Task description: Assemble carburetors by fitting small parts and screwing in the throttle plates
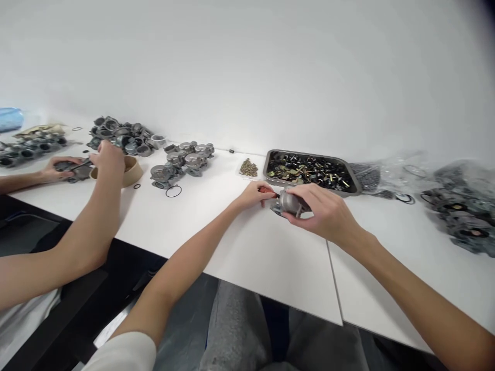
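My right hand (pixel 324 210) is closed around a grey metal part (pixel 291 202) that rests on the white table (pixel 266 257). My left hand (pixel 254 195) is closed on a red-handled tool (pixel 267 190), its tip against the left side of that part. Just behind both hands stands a metal tray (pixel 270 166) full of small black and brass pieces.
A co-worker on the left holds a grey part (pixel 75 170) with both hands beside a tan bowl (pixel 133 172). Heaps of grey parts (pixel 181 161) lie behind them, a small brass pile (pixel 248 167) beside the tray, bagged parts (pixel 464 211) at right, a black ring (pixel 174 191).
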`<state>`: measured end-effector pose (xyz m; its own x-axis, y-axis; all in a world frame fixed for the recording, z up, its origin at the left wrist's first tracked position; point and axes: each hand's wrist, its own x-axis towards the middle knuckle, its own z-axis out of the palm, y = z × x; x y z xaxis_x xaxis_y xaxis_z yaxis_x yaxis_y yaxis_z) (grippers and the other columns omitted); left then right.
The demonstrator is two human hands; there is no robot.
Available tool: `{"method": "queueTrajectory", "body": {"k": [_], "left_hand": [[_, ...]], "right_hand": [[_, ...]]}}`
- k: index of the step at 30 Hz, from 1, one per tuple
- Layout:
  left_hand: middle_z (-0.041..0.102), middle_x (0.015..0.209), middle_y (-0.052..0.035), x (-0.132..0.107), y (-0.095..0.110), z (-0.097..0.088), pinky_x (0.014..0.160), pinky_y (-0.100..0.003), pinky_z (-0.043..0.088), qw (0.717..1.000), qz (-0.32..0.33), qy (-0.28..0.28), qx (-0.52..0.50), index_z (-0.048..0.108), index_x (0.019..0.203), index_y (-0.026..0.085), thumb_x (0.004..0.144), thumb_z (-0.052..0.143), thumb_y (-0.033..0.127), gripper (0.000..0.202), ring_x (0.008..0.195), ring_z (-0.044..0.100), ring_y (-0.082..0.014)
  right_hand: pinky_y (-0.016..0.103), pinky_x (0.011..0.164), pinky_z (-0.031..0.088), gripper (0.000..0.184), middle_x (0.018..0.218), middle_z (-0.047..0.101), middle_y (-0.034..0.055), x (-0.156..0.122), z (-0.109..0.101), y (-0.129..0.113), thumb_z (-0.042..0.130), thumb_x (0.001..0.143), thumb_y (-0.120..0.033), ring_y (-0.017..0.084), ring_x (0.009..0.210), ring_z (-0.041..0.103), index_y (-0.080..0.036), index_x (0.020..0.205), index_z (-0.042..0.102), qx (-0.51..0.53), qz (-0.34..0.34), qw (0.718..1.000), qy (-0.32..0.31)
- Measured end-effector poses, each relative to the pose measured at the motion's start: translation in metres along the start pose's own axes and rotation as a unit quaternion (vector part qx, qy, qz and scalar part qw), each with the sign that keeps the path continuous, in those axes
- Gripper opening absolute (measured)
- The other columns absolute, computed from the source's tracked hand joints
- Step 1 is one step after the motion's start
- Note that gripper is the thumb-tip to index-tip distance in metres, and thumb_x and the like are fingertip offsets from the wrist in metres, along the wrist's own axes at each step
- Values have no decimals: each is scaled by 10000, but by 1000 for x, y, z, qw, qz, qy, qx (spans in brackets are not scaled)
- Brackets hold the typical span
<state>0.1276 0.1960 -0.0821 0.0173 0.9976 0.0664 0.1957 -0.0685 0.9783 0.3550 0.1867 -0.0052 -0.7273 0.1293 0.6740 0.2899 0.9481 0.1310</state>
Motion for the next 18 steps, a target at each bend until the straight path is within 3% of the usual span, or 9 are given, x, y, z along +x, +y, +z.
{"method": "queueTrajectory", "body": {"k": [2,4,8,12,18], "left_hand": [[647,707,-11,-1,-2,1,578,-198,481,1000,-7,-12,4,681,923,82,809,740,338,287,557,570,-57],[646,649,-9,-1,-4,0,548,-199,447,1000,-9,-8,4,694,909,86,775,757,322,279,491,556,-58],[683,685,-20,1,-6,-1,569,-218,461,1000,-17,3,4,690,918,105,761,744,329,279,481,582,-75],[634,575,8,-1,-5,0,597,-214,454,1000,-22,11,13,689,931,110,767,728,319,268,472,576,-79],[626,587,-4,-1,-4,2,537,-221,459,1000,-25,14,11,697,915,106,739,740,360,312,493,558,-88]], "right_hand": [[354,733,550,346,988,726,71,-24,-12,4,684,861,-293,220,870,686,-212,1184,591,-49,-38,998,-3],[357,709,534,347,988,731,71,-43,-22,6,682,866,-292,217,848,680,-212,1191,590,-79,-61,995,-13],[353,684,513,349,1017,738,82,-70,-33,5,675,885,-307,206,832,668,-202,1206,588,-108,-88,990,-32],[354,716,523,351,1090,738,100,-92,-32,-1,683,889,-315,195,861,669,-184,1202,591,-112,-108,987,-27],[377,852,538,323,1144,730,68,-113,-29,-14,692,880,-257,192,1026,668,-230,1188,595,-108,-70,992,-17]]}}
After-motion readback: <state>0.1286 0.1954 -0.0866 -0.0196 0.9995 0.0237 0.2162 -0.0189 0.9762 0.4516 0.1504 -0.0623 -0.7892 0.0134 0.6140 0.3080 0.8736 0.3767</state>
